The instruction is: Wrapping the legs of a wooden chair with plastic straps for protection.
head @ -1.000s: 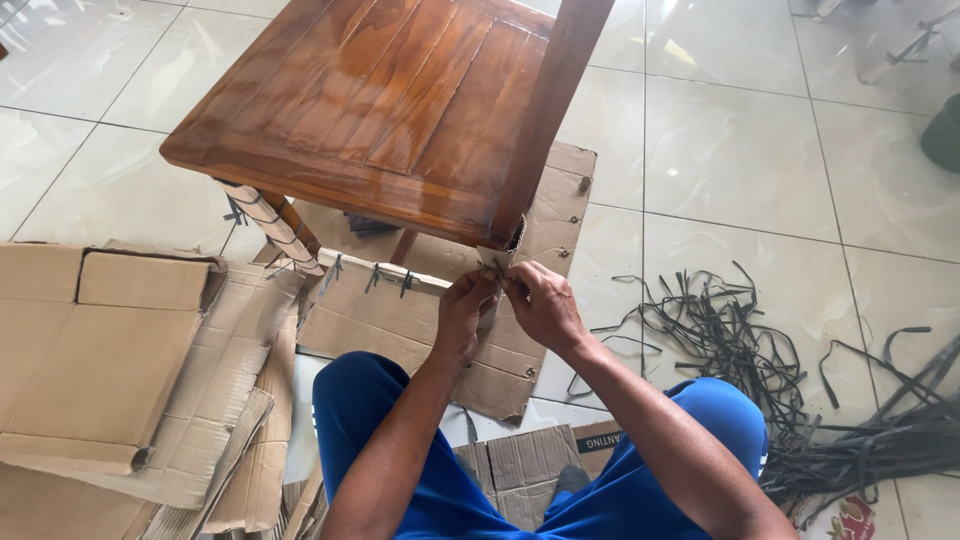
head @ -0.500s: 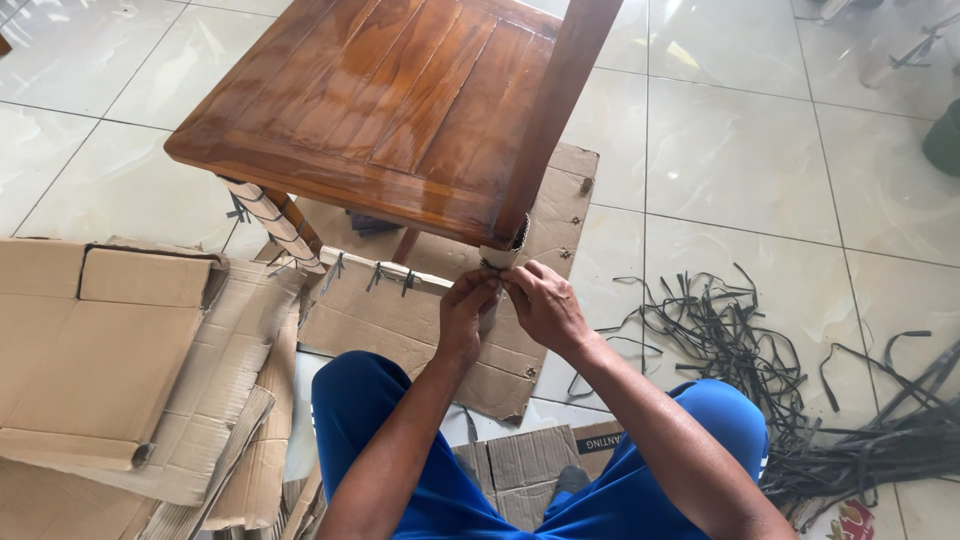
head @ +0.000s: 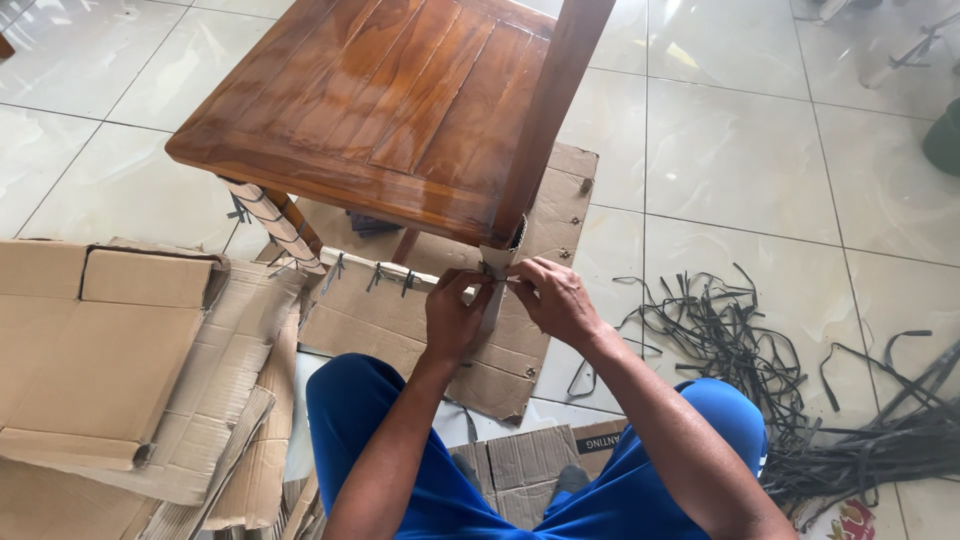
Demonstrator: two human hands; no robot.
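Observation:
A varnished wooden chair (head: 380,100) stands on the tiled floor in front of me. Its near right leg (head: 494,300) is wrapped in cardboard. My left hand (head: 452,318) and my right hand (head: 556,300) sit on either side of that leg, just under the seat corner. Each hand pinches an end of a thin black strap (head: 490,284) that runs around the wrapped leg. The near left leg (head: 272,225) and the front rail (head: 385,275) are also covered in cardboard tied with black straps.
Flattened cardboard boxes (head: 100,350) lie at my left. More cardboard (head: 520,360) lies under the chair. A heap of loose black straps (head: 750,340) spreads over the tiles at my right. A dark green object (head: 945,135) is at the right edge.
My hands were together at the leg and have drawn apart. The left hand has moved left and down, and the strap is now stretched between them.

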